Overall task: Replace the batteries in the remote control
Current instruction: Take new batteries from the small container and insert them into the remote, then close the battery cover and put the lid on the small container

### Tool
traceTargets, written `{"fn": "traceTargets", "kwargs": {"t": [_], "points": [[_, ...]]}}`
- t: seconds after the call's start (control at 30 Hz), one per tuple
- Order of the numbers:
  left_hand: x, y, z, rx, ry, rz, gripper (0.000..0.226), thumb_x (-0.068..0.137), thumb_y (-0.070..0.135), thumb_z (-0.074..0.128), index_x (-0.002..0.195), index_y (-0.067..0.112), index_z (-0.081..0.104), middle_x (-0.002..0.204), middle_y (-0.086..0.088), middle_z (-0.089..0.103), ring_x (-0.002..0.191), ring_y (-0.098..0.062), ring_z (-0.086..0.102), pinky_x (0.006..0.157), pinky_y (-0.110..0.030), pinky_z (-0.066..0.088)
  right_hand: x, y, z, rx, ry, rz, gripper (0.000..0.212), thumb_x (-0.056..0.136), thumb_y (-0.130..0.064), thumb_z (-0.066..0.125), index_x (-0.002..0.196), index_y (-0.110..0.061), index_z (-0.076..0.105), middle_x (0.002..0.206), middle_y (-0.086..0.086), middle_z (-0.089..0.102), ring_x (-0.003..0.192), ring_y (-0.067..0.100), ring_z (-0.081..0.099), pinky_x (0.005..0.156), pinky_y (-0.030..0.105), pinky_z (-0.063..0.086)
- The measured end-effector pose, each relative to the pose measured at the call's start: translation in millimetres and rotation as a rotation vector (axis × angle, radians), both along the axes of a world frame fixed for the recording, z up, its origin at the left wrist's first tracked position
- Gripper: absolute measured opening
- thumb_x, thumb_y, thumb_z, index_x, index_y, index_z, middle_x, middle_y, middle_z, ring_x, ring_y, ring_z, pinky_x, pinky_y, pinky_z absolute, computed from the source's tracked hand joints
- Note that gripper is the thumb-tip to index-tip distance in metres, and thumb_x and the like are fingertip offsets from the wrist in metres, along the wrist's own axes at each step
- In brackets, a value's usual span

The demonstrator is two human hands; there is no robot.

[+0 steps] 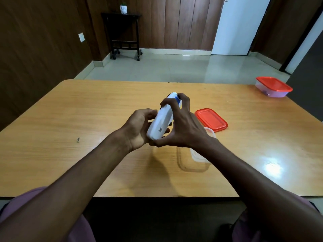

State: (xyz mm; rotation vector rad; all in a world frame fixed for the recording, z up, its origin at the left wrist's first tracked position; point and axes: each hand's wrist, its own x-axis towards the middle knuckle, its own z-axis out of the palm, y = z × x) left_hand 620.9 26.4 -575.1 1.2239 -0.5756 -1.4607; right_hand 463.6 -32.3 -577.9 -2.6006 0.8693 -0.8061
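A white remote control [161,122] is held back-side up above the middle of the wooden table [87,119], tilted with its far end raised. My left hand [138,127] cups it from the left and below. From the right, my right hand [181,126] grips it, fingers curled over the far end and thumb at the near end. A blue patch shows at the far end under my right fingers. A small label sits on the near part of the white back. No loose batteries are visible.
A clear open plastic box [201,154] lies on the table under my right wrist, its red lid [211,119] just beyond. A closed red-lidded box [272,87] stands at the far right corner. A small dark scrap [78,139] lies at the left.
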Motion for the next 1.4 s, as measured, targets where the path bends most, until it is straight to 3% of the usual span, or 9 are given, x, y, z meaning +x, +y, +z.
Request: {"fn": "traceTargets", "kwargs": {"t": [0.13,0.2,0.27,0.37,0.47,0.67,0.9,1.23,1.4], "points": [[-0.2,0.1,1.3,-0.027,0.053,0.054,0.021,0.091,0.014,0.061,0.108,0.002,0.067,0.099,-0.016,0.066,0.082,-0.031,0.067,0.070,-0.040,0.059,1.3,-5.0,-4.6,0.067,-0.032,0.081,0.114,0.042,-0.057,0.094,0.133,-0.023,0.034,0.150,0.003,0.021,0.090,0.030,0.065,0.067,0.041,0.060],[1.3,-0.5,1.1,-0.037,0.047,0.125,0.024,0.087,0.007,0.066,0.109,-0.002,0.068,0.099,-0.016,0.065,0.079,-0.029,0.067,0.074,-0.039,0.060,0.3,-6.2,-5.5,0.148,-0.021,0.122,0.115,0.048,-0.052,0.096,0.138,-0.019,0.032,0.152,0.002,0.024,0.115,0.025,0.059,0.081,0.042,0.060],[2.5,-2.2,-1.1,-0.054,0.026,0.148,0.035,0.085,0.005,0.067,0.120,-0.001,0.067,0.108,-0.016,0.066,0.089,-0.030,0.067,0.083,-0.040,0.059,-0.3,-2.9,-4.2,0.253,-0.019,0.141,0.118,0.055,-0.046,0.097,0.146,-0.017,0.028,0.155,0.001,0.025,0.124,0.015,0.053,0.090,0.034,0.059],[1.4,-2.0,-3.4,-0.067,0.051,0.232,0.036,0.088,0.006,0.064,0.124,0.001,0.066,0.106,-0.015,0.066,0.102,-0.036,0.065,0.096,-0.049,0.056,1.6,1.9,-2.8,0.306,-0.043,0.120,0.118,0.058,-0.045,0.095,0.151,-0.016,0.029,0.155,0.000,0.031,0.113,0.008,0.058,0.087,0.024,0.058],[1.3,-2.3,-3.6,-0.088,0.051,0.286,0.029,0.091,0.007,0.061,0.119,0.005,0.069,0.102,-0.012,0.067,0.102,-0.036,0.066,0.094,-0.054,0.055,5.1,4.9,-2.5,0.279,-0.055,0.088,0.114,0.061,-0.050,0.092,0.152,-0.020,0.032,0.148,-0.001,0.040,0.103,0.008,0.061,0.080,0.025,0.060],[-1.0,-4.9,-7.5,-0.082,0.000,0.289,0.020,0.093,0.010,0.060,0.108,0.013,0.073,0.093,-0.006,0.070,0.084,-0.025,0.070,0.064,-0.037,0.057,9.1,6.9,-9.6,0.168,-0.068,-0.024,0.092,0.072,-0.051,0.084,0.147,-0.020,0.039,0.135,0.000,0.050,0.103,0.010,0.057,0.084,0.030,0.054],[-4.4,-5.7,-9.1,-0.094,-0.015,0.260,0.027,0.092,0.010,0.062,0.117,0.011,0.072,0.096,-0.006,0.072,0.081,-0.025,0.071,0.070,-0.036,0.056,11.7,5.7,-13.4,0.092,-0.074,-0.122,0.073,0.077,-0.044,0.079,0.137,-0.019,0.046,0.122,0.003,0.055,0.101,0.018,0.061,0.078,0.036,0.056],[-6.2,-6.1,-9.6,-0.076,-0.006,0.267,0.034,0.092,0.011,0.063,0.125,0.011,0.069,0.106,-0.008,0.072,0.084,-0.025,0.071,0.065,-0.034,0.059,13.3,7.6,-15.1,0.102,-0.071,-0.164,0.070,0.078,-0.045,0.078,0.134,-0.018,0.046,0.119,0.004,0.056,0.099,0.021,0.062,0.079,0.039,0.055],[-8.6,-4.7,-7.3,-0.072,-0.002,0.228,0.029,0.093,0.017,0.063,0.120,0.012,0.071,0.099,-0.007,0.073,0.075,-0.022,0.073,0.057,-0.030,0.058,14.3,7.2,-17.1,0.168,-0.097,-0.218,0.070,0.071,-0.043,0.077,0.130,-0.020,0.050,0.114,0.003,0.059,0.096,0.020,0.061,0.074,0.033,0.052]]}}
